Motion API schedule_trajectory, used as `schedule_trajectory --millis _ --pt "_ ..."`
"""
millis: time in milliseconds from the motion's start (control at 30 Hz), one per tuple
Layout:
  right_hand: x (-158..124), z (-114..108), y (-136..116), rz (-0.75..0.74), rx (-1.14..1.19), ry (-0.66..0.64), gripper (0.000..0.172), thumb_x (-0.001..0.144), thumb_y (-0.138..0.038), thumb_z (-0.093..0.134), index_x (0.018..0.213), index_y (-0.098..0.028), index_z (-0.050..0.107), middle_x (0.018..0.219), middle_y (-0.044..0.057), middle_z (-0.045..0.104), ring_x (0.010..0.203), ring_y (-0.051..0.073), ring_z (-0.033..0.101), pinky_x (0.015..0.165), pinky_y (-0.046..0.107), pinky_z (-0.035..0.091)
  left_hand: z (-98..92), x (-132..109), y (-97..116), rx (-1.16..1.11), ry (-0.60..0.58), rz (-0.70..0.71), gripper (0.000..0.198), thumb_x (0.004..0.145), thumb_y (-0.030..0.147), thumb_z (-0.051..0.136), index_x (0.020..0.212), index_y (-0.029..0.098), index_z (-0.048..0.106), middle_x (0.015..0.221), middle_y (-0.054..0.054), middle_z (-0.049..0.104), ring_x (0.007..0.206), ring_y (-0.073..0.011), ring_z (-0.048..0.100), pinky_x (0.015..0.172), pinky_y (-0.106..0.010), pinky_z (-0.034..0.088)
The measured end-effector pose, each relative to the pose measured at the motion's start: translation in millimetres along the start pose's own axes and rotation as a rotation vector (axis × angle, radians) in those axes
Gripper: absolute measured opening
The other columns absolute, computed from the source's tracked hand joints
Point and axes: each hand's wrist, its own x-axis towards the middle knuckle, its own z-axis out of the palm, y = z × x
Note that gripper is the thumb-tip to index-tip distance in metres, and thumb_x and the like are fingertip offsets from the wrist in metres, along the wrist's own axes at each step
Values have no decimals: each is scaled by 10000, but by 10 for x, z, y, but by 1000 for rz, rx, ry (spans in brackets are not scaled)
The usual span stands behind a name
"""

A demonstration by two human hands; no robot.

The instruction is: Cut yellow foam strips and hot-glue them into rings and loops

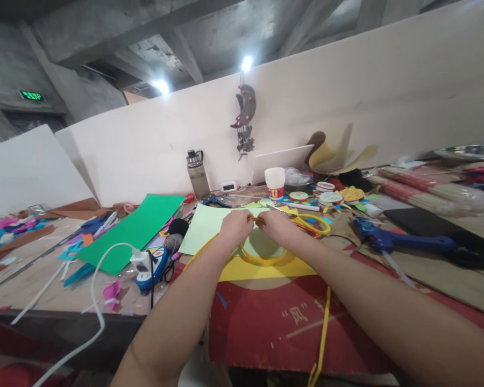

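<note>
My left hand [236,230] and my right hand [278,228] are close together above the middle of the table. Both have their fingers closed in a pinch on a yellow cord [266,262], which curves in a loop below them. Between the fingertips a short, darker stretch of it shows. One loose yellow strand [325,333] hangs past my right forearm over the table's front edge. Under the hands lie a yellow sheet [246,270] and a pale green sheet [199,228]. More yellow loops [317,217] rest just beyond my right wrist.
On the left are a green sheet [135,231] and a blue power strip [153,271] with a white cable. A bottle [197,174] and a paper cup [275,180] stand at the back. To the right lies a blue glue gun [411,242] near bundled sticks [423,188].
</note>
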Motion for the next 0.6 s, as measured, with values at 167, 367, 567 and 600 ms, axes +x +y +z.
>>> schedule_trajectory --millis 167,367,567,600 --pt "-15 -18 -24 -8 -21 -5 303 852 -297 431 850 -157 700 865 125 701 795 187 630 647 250 381 -36 -20 26 59 -26 24 265 811 257 439 911 241 683 969 -53 687 920 -193 603 775 -287 430" --pt "-42 -37 -65 9 -46 -9 317 847 -263 412 847 -145 706 857 144 700 802 214 640 645 268 390 -7 -21 73 119 -5 -1 276 809 259 432 910 248 689 969 -59 681 930 -208 595 777 -307 425" --pt "-32 -57 -51 26 -61 -22 338 861 -280 407 864 -140 714 867 155 698 819 220 643 658 269 404 24 -16 71 67 -18 -8 297 842 273 401 948 229 674 986 -69 678 925 -204 599 763 -301 428" --pt "-28 -57 -44 29 -61 -24 336 862 -281 408 870 -142 714 872 153 698 823 218 642 664 268 406 26 -13 62 51 -21 -1 296 846 279 402 958 232 672 996 -65 678 933 -202 597 769 -300 428"
